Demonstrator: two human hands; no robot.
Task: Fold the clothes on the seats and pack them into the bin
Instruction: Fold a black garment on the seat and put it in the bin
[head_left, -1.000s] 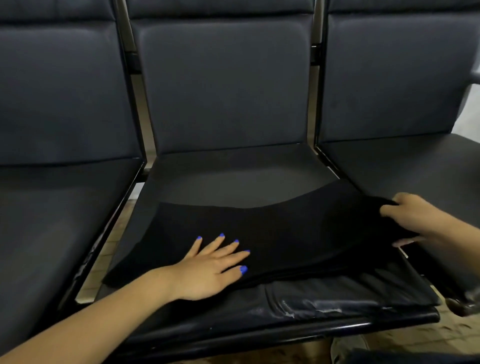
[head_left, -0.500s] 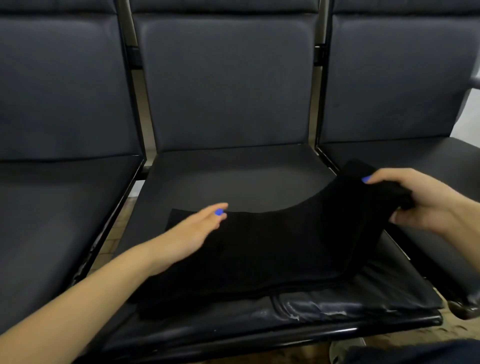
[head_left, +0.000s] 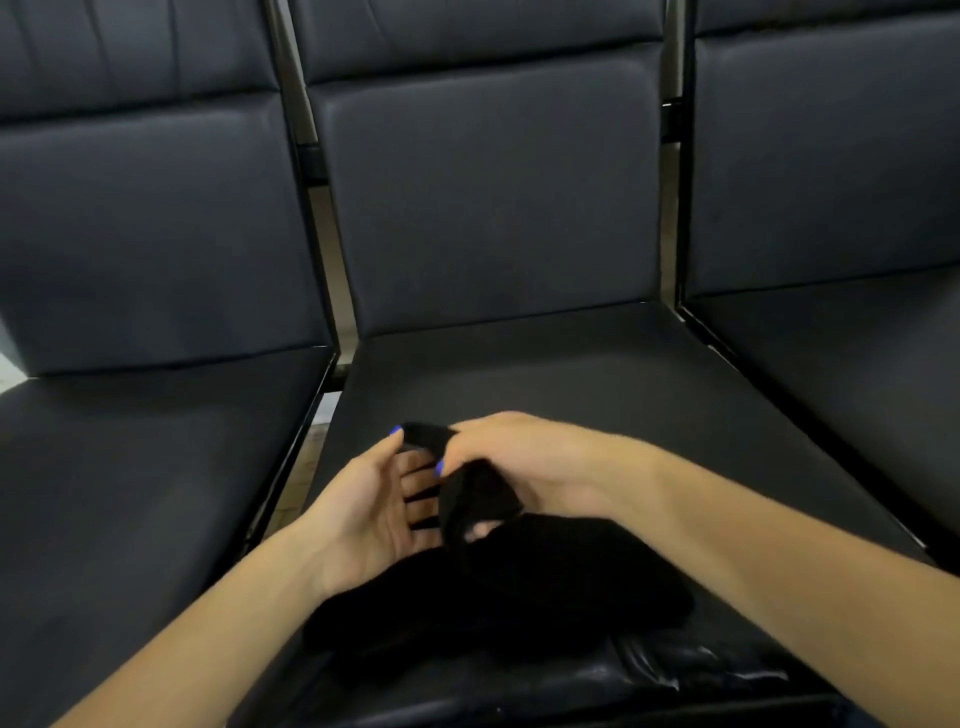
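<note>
The soft black garment of thin dark cloth (head_left: 519, 587) lies bunched on the front part of the middle dark padded seat (head_left: 597, 374), near its worn front edge. The right hand (head_left: 524, 462) has its fingers curled around one end of the cloth and holds that end up above the seat. The left hand (head_left: 374, 499) is palm up with fingers almost straight; it meets the raised end, but I cannot tell if it pinches it or only supports it.

I think the main risk is that the fold loses its form: the cloth is limp and already in a heap, so if the raised end comes down loosely the layers can slide apart. A part could also slip over the front edge of the seat (the heap is very near to it). The bin is not in view, so the carrying could also undo a loose fold.

The long axis of the garment runs about left to right across the seat, and the held end points up and away towards the backrest.
</note>
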